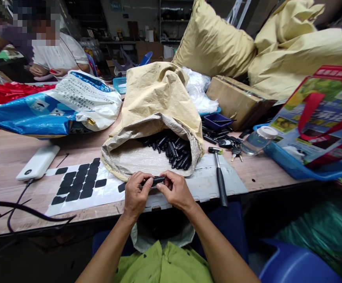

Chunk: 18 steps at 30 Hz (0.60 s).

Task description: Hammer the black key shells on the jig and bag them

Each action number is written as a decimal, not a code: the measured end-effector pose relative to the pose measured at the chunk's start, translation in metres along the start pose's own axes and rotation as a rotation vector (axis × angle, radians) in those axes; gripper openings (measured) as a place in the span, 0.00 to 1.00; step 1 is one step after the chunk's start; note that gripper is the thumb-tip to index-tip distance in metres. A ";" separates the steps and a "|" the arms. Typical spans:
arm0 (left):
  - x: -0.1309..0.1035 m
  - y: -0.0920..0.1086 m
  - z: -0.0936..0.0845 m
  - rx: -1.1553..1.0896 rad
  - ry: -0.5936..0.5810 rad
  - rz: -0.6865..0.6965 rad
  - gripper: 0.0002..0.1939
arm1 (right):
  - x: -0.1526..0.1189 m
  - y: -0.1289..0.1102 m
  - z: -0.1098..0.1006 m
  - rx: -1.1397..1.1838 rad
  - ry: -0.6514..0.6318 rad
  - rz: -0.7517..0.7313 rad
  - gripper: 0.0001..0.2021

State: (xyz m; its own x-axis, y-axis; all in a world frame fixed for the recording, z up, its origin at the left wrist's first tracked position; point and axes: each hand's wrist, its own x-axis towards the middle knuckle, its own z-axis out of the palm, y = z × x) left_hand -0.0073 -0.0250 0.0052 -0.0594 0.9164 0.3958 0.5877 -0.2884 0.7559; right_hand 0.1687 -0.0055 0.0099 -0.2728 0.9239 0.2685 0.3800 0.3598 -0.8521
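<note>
A slim black cylindrical part is held level between both hands at the table's front edge. My left hand pinches its left end between thumb and fingers. At the other end, the fingertips of my right hand close round the tip. Just behind them lies an open tan sack with many similar black parts in its mouth. To the left is a white sheet bearing black rounded-square stickers. A small hammer with a black handle rests to the right on a grey board.
A white power bank with a cable is at left, near a blue-and-white bag. At right are keys, a jar and a blue tray. Two people sit at the back left. A blue stool stands lower right.
</note>
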 end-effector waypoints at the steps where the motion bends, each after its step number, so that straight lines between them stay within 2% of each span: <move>1: 0.000 0.000 0.000 -0.001 0.006 0.005 0.09 | 0.000 0.000 0.000 -0.007 -0.001 0.006 0.08; 5: 0.000 0.001 -0.001 -0.017 0.032 0.034 0.08 | 0.000 -0.003 0.000 -0.061 -0.020 0.017 0.06; 13: -0.001 -0.002 -0.001 -0.117 0.071 0.034 0.06 | 0.001 -0.009 -0.001 -0.123 -0.058 -0.010 0.08; 18: 0.000 -0.001 -0.002 -0.109 0.046 0.027 0.06 | 0.001 -0.004 -0.001 -0.099 -0.064 -0.030 0.06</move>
State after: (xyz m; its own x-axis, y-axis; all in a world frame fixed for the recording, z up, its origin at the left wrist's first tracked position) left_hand -0.0095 -0.0254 0.0056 -0.0836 0.8949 0.4384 0.4983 -0.3435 0.7961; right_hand 0.1674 -0.0060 0.0141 -0.3401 0.9033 0.2614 0.4552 0.4014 -0.7948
